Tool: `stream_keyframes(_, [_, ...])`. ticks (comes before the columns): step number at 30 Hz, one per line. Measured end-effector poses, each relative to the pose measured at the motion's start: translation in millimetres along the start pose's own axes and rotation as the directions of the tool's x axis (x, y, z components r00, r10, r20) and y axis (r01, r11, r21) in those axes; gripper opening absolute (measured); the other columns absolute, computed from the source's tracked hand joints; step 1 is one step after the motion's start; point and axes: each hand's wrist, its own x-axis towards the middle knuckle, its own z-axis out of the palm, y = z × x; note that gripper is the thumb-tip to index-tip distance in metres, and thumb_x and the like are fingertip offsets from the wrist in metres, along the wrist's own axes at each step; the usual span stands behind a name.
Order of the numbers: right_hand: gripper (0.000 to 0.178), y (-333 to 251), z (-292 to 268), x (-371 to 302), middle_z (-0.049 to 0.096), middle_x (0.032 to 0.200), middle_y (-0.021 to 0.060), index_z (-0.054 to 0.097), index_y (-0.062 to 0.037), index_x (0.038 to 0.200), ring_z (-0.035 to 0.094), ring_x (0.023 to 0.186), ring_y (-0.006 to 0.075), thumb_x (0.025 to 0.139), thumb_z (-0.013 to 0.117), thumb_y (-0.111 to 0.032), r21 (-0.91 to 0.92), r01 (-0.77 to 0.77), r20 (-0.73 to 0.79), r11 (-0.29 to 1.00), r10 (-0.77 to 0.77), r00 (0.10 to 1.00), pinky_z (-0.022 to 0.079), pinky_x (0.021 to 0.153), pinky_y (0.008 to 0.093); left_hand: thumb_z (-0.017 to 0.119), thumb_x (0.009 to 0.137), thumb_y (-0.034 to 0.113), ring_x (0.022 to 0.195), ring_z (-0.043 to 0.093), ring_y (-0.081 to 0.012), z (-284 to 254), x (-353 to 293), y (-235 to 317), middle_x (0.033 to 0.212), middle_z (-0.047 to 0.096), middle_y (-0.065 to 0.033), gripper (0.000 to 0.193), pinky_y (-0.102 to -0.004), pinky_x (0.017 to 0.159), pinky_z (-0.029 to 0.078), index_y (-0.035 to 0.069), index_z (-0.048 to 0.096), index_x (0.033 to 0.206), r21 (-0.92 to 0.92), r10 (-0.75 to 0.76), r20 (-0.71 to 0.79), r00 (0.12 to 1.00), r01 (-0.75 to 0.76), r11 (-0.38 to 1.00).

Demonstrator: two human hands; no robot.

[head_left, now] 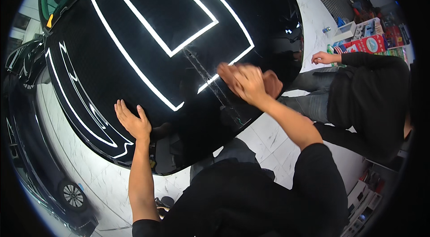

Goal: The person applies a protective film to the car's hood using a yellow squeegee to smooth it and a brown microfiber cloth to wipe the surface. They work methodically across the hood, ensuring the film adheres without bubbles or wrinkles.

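Note:
A glossy black car hood (161,73) spreads in front of me, with bright light strips mirrored in it. My right hand (251,84), slightly blurred, presses a brown cloth (272,85) against the hood's right part. Just left of the cloth, a dusty, smeared band (217,92) runs slantwise down the paint, with small marks in it. My left hand (134,121) rests flat on the hood nearer its left edge, fingers stretched out, holding nothing. Part of the cloth is hidden beneath my right hand.
A co-worker in black (371,89) stands close at the right, one hand (325,58) held near the hood's edge. Another dark car (31,147) is parked at the left. Boxes and packages (369,42) stand at the far right. A yellow piece (49,21) sits by the windshield.

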Motion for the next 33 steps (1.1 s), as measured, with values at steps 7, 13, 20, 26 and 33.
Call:
stream_keyframes(7, [0.020,46,-92,-249,0.067,0.125,0.0195,0.069,-0.0072,0.114,0.067,0.111,0.0411,0.093,0.072,-0.007,-0.047,-0.436,0.391,0.899,0.419,0.820,0.053,0.095,0.0508,0.065,0.107,0.029,0.161,0.038,-0.0433,6,2,0,0.167,0.048,-0.0248,0.065,-0.0544,0.133,0.029,-0.006,0.049,0.159,0.013,0.014,0.006,1.000,-0.014,1.000])
stream_keyframes(13, [0.029,51,-79,-54,0.072,0.113,0.0164,0.070,-0.0060,0.131,0.072,0.100,0.0377,0.102,0.067,-0.009,0.247,-0.622,-0.217,0.743,0.668,0.712,0.059,0.090,0.0461,0.062,0.109,0.032,0.163,0.034,-0.0433,4,1,0,0.170,0.045,-0.0245,0.066,-0.0539,0.134,0.026,-0.006,0.047,0.161,0.015,0.008,0.027,1.000,-0.008,1.000])
stream_keyframes(20, [0.040,-72,59,132,0.073,0.135,0.0118,0.078,-0.0101,0.124,0.057,0.142,0.0384,0.096,0.076,-0.039,0.277,0.169,0.125,0.946,-0.210,0.970,0.040,0.122,0.0578,0.058,0.112,0.034,0.161,0.036,-0.0455,9,3,-6,0.168,0.047,-0.0272,0.064,-0.0546,0.133,0.028,-0.007,0.048,0.160,0.000,0.035,0.022,0.999,-0.035,0.999])
stream_keyframes(26, [0.046,-18,111,200,0.071,0.142,0.0133,0.081,-0.0063,0.127,0.050,0.152,0.0341,0.096,0.075,-0.039,-0.085,0.302,0.187,0.950,-0.282,0.941,0.030,0.129,0.0597,0.057,0.112,0.028,0.162,0.036,-0.0448,11,-2,-23,0.172,0.043,-0.0269,0.062,-0.0531,0.134,0.027,-0.006,0.046,0.162,0.031,0.038,0.049,0.998,-0.040,0.999])
stream_keyframes(33, [0.034,307,-58,19,0.077,0.117,0.0223,0.075,-0.0027,0.123,0.074,0.106,0.0430,0.110,0.057,-0.028,-0.472,-0.669,-0.163,0.574,0.689,0.706,0.058,0.093,0.0540,0.052,0.113,0.034,0.162,0.036,-0.0458,17,-2,-26,0.171,0.042,-0.0278,0.064,-0.0541,0.134,0.025,-0.007,0.044,0.162,0.074,0.048,0.051,0.998,-0.052,0.996])
